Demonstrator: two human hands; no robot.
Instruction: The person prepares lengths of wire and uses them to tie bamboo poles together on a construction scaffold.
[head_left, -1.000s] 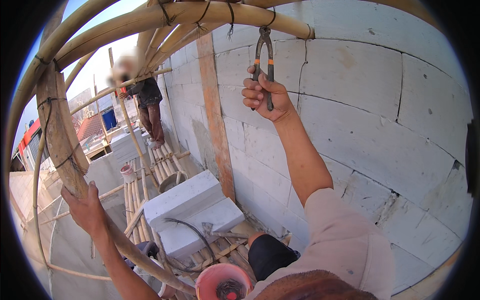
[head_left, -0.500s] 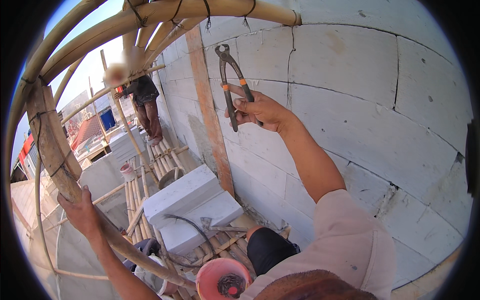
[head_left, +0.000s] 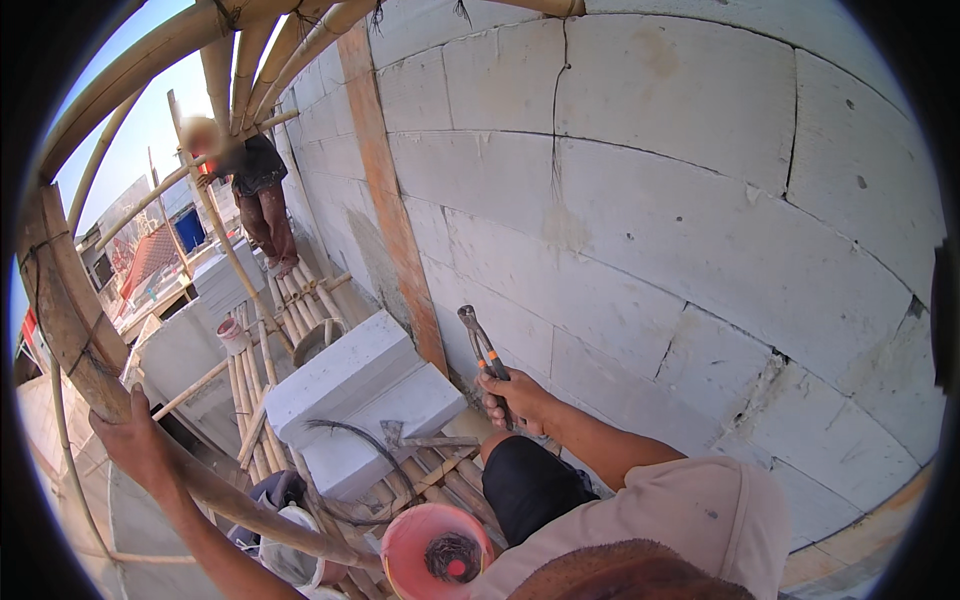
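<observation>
My right hand (head_left: 522, 402) is closed round the handles of a pair of end-cutting pincers (head_left: 474, 332). Their dark jaws point up and away, the orange-banded handles drawn close together, in front of the block wall (head_left: 640, 250). At the left, my left hand (head_left: 138, 450) is wrapped round a slanting bamboo pole (head_left: 250, 513) beside a wooden post (head_left: 62, 290). Below my right hand, near my knee, stands a pink bucket (head_left: 398, 560) with what look like nails in it.
White blocks (head_left: 340, 375) rest on the bamboo platform, with a dark bent rod or hose (head_left: 365, 437) and a hammer-like tool (head_left: 432, 441) by them. Overhead run bamboo poles (head_left: 165, 60). Farther off, another person (head_left: 265, 200) stands on the bamboo walkway, near a small pail (head_left: 232, 335).
My right hand has come down from high against the wall to near my knee. The pincers' handles, spread before, are now closer together. My left hand keeps its grip; the view has shifted slightly.
</observation>
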